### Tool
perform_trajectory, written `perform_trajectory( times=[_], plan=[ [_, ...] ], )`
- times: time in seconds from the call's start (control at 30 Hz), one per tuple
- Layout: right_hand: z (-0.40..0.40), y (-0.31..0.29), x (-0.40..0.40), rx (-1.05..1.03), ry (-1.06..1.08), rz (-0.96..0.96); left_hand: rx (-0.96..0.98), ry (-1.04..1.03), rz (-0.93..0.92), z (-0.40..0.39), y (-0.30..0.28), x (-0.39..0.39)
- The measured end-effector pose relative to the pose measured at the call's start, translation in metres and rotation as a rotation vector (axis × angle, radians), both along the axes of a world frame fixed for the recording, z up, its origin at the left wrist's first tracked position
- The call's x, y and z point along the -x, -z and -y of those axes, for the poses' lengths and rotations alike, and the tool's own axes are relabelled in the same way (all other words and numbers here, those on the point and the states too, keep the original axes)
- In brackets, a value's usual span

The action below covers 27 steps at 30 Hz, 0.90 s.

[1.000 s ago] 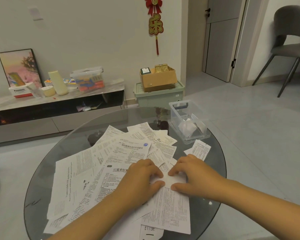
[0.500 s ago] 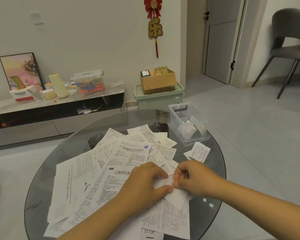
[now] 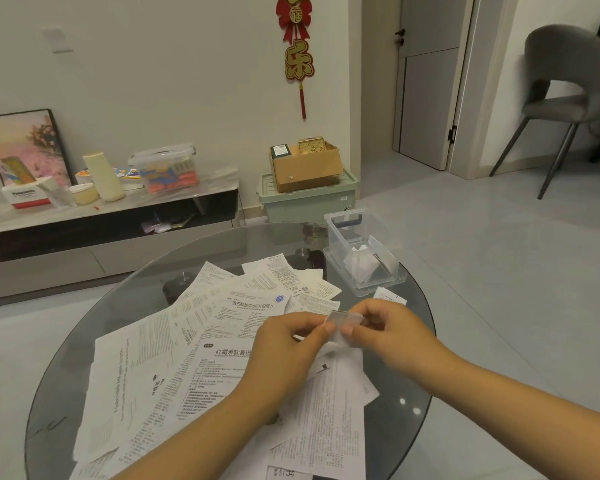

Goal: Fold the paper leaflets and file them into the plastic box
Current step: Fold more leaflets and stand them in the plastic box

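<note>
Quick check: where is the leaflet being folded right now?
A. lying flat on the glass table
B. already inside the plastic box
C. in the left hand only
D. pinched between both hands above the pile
D: the left hand and right hand both pinch the small folded leaflet, lifted above the pile.

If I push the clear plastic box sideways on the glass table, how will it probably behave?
The box looks thin-walled and holds only a few folded papers, so it is probably light. On the smooth glass table it would likely slide rather than tip, since it is low and wide.
</note>
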State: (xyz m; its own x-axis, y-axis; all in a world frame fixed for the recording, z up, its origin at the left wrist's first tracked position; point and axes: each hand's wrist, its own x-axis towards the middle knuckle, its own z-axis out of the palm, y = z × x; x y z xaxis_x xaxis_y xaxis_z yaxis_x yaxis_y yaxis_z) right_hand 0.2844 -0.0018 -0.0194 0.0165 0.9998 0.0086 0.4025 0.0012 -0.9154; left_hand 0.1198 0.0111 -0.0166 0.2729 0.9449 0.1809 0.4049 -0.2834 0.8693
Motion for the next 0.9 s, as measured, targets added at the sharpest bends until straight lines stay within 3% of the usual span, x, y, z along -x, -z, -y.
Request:
perform_trajectory(
  times=[0.13,0.27,0.43,0.77,0.9],
  plan=[
    [-0.007,-0.01,-0.014,0.025,0.077,-0.058,-0.067,0.018,-0.067,0.002,-0.001,-0.011],
    [-0.034,-0.011,-0.038,-0.105,0.157,0.37,-0.115,0.041,-0.157,0.0,0.003,-0.018],
    [-0.06,0.011,-0.057,-0.03,0.185,0.583,-0.184,0.099,-0.243,-0.002,0.012,-0.019],
    [-0.058,0.025,-0.055,-0.092,0.035,0.851,-0.169,0.088,-0.274,-0.006,0.019,-0.015],
    [-0.054,0.018,-0.066,0.082,-0.187,0.854,-0.166,0.083,-0.28,-0.007,0.015,-0.012]
  ],
)
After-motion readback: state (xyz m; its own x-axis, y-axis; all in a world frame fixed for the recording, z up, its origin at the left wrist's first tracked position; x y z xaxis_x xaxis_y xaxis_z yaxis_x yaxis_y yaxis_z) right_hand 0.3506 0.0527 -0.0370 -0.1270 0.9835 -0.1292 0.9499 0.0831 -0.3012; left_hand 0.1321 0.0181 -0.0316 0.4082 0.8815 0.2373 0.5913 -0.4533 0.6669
